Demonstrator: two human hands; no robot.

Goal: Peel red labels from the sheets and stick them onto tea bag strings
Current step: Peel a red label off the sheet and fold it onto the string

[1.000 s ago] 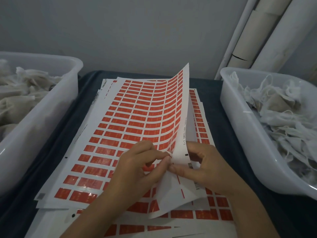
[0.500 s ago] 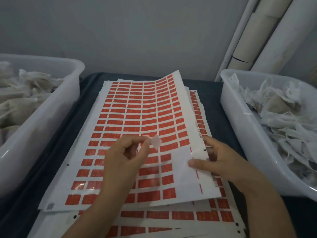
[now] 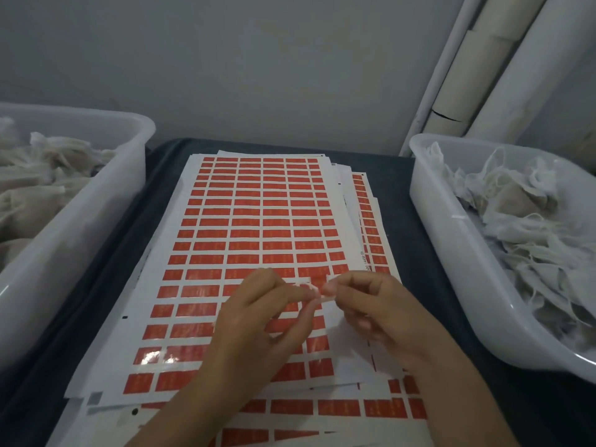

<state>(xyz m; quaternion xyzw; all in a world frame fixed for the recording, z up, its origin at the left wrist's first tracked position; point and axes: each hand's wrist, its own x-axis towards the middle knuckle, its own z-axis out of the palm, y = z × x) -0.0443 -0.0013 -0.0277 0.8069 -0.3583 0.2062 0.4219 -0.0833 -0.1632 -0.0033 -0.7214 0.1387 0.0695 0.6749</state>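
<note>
We hold both hands together above the near right part of the top sheet (image 3: 258, 221) of red labels, which lies flat on a stack of such sheets in the middle of the dark bench (image 3: 396, 188). Our left hand (image 3: 258, 324) and our right hand (image 3: 383, 314) each pinch one small peeled label (image 3: 317, 290) between thumb and fingertips, the two grips almost touching; the label is blurred and partly hidden. A white bin (image 3: 64, 227) of tea bags stands at the bench's left edge, and another white bin (image 3: 458, 253) of loose tea bags (image 3: 522, 214) stands at the right edge. Pale tubes (image 3: 483, 75) lean in the far right corner.
</note>
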